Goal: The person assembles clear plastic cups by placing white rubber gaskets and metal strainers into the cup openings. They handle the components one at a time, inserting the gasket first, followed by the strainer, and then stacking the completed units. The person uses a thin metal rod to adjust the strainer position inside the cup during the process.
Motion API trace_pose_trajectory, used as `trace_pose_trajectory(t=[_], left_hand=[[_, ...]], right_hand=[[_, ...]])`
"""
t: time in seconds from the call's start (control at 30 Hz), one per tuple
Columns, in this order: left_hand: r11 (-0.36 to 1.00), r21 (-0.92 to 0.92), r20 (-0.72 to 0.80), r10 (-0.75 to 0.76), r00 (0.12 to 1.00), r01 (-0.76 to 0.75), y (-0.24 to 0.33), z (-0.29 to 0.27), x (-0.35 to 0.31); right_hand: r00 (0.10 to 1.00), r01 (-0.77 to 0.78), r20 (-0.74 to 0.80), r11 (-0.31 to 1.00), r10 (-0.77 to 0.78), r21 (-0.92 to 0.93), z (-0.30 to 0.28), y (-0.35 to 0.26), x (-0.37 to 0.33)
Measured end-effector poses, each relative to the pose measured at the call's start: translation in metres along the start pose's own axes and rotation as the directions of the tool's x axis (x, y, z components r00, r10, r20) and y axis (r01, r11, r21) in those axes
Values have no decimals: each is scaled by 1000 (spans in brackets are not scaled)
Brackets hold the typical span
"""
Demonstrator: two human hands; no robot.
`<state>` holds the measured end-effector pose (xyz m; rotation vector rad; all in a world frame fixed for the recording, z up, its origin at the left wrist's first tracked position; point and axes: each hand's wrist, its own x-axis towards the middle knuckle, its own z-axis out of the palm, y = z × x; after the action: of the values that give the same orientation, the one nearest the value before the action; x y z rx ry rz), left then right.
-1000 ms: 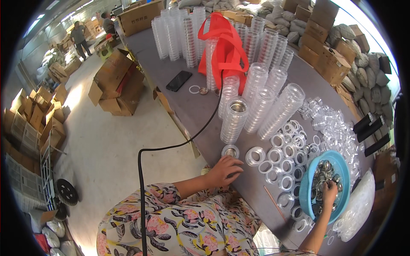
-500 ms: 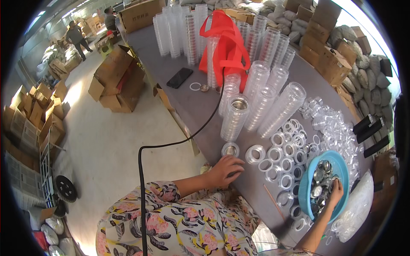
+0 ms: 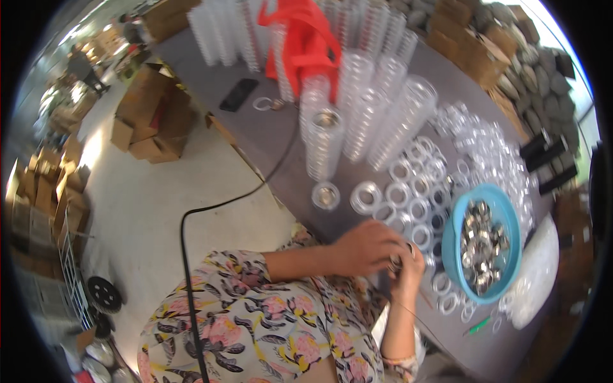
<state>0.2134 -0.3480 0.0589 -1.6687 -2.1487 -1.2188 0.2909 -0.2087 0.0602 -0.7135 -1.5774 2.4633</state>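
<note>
My left hand point(image 3: 365, 247) and my right hand point(image 3: 409, 276) meet above the table's near edge. Between their bent fingers is a small round metal cap point(image 3: 395, 260), partly hidden and blurred; both hands appear to grip it. Just beyond them, clear plastic rings point(image 3: 399, 193) lie spread over the table. One clear ring-shaped lid with a metal piece in its middle point(image 3: 325, 196) lies apart on the left, in front of a stack of clear round containers point(image 3: 324, 150). To the right of my hands, a blue plastic basket point(image 3: 451, 246) holds many shiny metal caps point(image 3: 480, 255).
More stacks of clear containers point(image 3: 402, 118) and a red bag point(image 3: 300, 48) stand farther back. A black phone point(image 3: 239, 94) lies at left. A black cable point(image 3: 236, 203) crosses the view. A plastic bag point(image 3: 536, 277) sits beside the basket, and an open carton point(image 3: 150, 112) on the floor.
My right hand has left the blue basket and come over to my left hand, with a metal cap. My left hand has moved right, away from the lid. The view has shifted.
</note>
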Motion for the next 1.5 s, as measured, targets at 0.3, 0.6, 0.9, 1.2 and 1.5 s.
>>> trace_pose_trajectory(t=[0.3, 0.6, 0.9, 1.2, 1.5], left_hand=[[968, 80, -167, -222, 961, 237, -45, -2, -30], [872, 458, 130, -255, 958, 170, -94, -4, 3], [878, 457, 278, -289, 916, 139, -98, -8, 7], [868, 485, 258, -263, 930, 111, -101, -6, 3], [922, 339, 128, -240, 962, 185, -104, -5, -1]], right_hand=[[968, -251, 86, 905, 236, 342, -30, 68, 9], [961, -260, 28, 867, 275, 426, -39, 88, 15], [981, -194, 32, 969, 191, 155, -13, 76, 21], [996, -83, 26, 996, 82, 23, 19, 64, 36], [986, 161, 86, 964, -146, -211, 30, 106, 70]])
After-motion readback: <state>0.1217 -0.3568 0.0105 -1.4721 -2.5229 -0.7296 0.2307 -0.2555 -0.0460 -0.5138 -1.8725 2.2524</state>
